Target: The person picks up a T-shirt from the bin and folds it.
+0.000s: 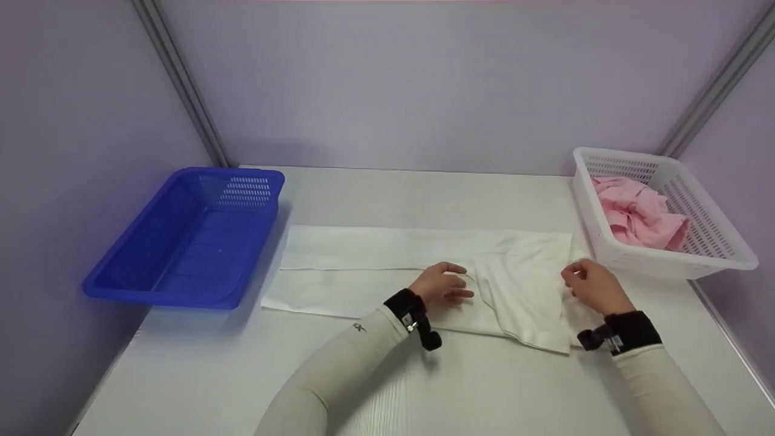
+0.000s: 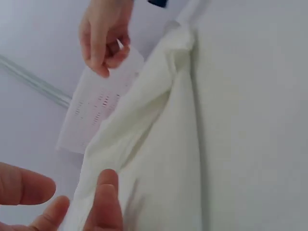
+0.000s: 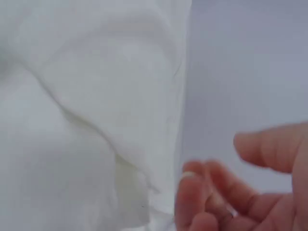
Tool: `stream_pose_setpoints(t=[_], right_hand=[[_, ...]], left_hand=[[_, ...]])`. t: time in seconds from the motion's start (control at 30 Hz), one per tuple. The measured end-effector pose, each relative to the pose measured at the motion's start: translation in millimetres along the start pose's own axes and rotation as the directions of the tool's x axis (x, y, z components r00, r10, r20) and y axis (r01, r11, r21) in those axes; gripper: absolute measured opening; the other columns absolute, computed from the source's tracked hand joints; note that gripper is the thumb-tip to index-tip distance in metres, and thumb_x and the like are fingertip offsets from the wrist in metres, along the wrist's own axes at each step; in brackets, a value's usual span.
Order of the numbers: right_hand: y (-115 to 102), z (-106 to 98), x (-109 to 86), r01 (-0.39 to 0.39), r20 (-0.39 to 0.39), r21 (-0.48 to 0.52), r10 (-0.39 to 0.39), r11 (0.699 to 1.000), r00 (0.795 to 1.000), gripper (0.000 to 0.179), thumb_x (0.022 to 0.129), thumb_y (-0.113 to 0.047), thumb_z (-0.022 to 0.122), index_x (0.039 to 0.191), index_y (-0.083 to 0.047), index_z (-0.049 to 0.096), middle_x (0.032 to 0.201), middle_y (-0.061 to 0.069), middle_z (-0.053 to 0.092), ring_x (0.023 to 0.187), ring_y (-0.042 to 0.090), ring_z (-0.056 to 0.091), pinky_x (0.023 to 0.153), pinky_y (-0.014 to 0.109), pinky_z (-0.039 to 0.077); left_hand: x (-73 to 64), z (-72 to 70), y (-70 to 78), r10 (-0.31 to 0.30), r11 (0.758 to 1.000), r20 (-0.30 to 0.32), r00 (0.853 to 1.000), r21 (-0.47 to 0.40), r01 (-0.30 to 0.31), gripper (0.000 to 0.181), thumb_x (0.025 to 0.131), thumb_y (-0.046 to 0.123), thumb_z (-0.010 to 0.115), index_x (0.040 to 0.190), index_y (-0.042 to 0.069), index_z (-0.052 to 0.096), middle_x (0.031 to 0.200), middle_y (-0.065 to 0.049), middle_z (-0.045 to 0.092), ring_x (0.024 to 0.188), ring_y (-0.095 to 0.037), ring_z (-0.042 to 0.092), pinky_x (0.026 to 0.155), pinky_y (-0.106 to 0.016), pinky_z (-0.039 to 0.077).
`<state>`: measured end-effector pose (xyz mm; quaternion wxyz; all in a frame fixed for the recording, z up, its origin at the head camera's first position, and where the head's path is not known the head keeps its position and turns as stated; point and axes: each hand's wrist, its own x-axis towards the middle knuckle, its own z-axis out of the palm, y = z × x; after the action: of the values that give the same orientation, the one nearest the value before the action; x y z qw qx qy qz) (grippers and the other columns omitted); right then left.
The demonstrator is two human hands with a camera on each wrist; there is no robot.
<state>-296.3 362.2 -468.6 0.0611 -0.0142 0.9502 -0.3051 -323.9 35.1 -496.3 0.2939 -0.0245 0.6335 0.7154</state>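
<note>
A white garment (image 1: 375, 242) lies on the table in a long folded strip, one long crease running along its left part. On its right part a loose, wrinkled flap (image 1: 514, 297) is laid over the strip. My left hand (image 1: 442, 284) hovers by the inner edge of this flap, fingers spread and nothing between them. At the garment's right end is my right hand (image 1: 596, 286), its fingers loosely bent. In the right wrist view the thumb (image 3: 269, 147) stands apart from the fingers, beside the cloth edge, with no cloth between them.
A blue plastic basket (image 1: 254, 242) stands on the left with nothing in it. At the back right, a white basket (image 1: 666, 260) holds a crumpled pink cloth (image 1: 642, 212), close to the garment's right end. Pale partition walls (image 1: 393, 85) enclose the table's back and sides.
</note>
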Motion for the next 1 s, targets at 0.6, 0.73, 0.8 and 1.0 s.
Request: stream_pose_setpoints(t=[0.6, 0.73, 0.8, 1.0], right_hand=[[25.2, 15.0, 38.4, -0.170, 0.052, -0.008, 0.171, 0.985, 0.984, 0.039, 0.103, -0.031, 0.050, 0.106, 0.007, 0.057, 0.094, 0.019, 0.059, 0.075, 0.023, 0.056, 0.063, 0.031, 0.045], [25.9, 12.4, 38.4, -0.183, 0.027, -0.005, 0.183, 0.983, 0.983, 0.044, 0.101, -0.032, 0.052, 0.110, 0.011, 0.058, 0.101, 0.024, 0.061, 0.082, 0.027, 0.058, 0.067, 0.031, 0.046], [25.5, 11.9, 38.4, -0.191, 0.016, 0.005, 0.190, 0.982, 0.982, 0.048, 0.100, -0.035, 0.054, 0.113, 0.011, 0.059, 0.107, 0.026, 0.061, 0.088, 0.030, 0.058, 0.070, 0.032, 0.045], [26.5, 14.9, 38.4, -0.189, 0.026, 0.015, 0.189, 0.982, 0.982, 0.048, 0.099, -0.035, 0.056, 0.113, 0.010, 0.059, 0.106, 0.025, 0.062, 0.086, 0.028, 0.057, 0.068, 0.030, 0.045]], left_hand=[[18.6, 22.6, -7.3, 0.145, 0.986, -0.149, 0.978, 0.103, -0.131, 0.026, 0.101, 0.007, 0.052, 0.115, 0.005, 0.074, 0.078, 0.001, 0.063, 0.063, -0.007, 0.049, 0.055, -0.020, 0.037], [14.5, 22.7, -2.9, 0.162, 0.975, -0.128, 0.979, 0.176, -0.138, 0.024, 0.099, 0.006, 0.054, 0.117, 0.006, 0.070, 0.088, -0.001, 0.064, 0.076, -0.011, 0.056, 0.069, -0.024, 0.050], [13.5, 22.5, -0.8, 0.111, 0.990, -0.062, 0.992, 0.092, -0.105, 0.023, 0.099, 0.008, 0.054, 0.119, 0.008, 0.067, 0.088, -0.003, 0.060, 0.074, -0.015, 0.056, 0.070, -0.029, 0.051], [12.1, 21.6, -6.6, 0.052, 0.998, 0.117, 0.992, 0.031, -0.056, 0.035, 0.096, 0.008, 0.065, 0.130, 0.016, 0.062, 0.105, -0.002, 0.061, 0.063, -0.015, 0.050, 0.064, -0.028, 0.046]])
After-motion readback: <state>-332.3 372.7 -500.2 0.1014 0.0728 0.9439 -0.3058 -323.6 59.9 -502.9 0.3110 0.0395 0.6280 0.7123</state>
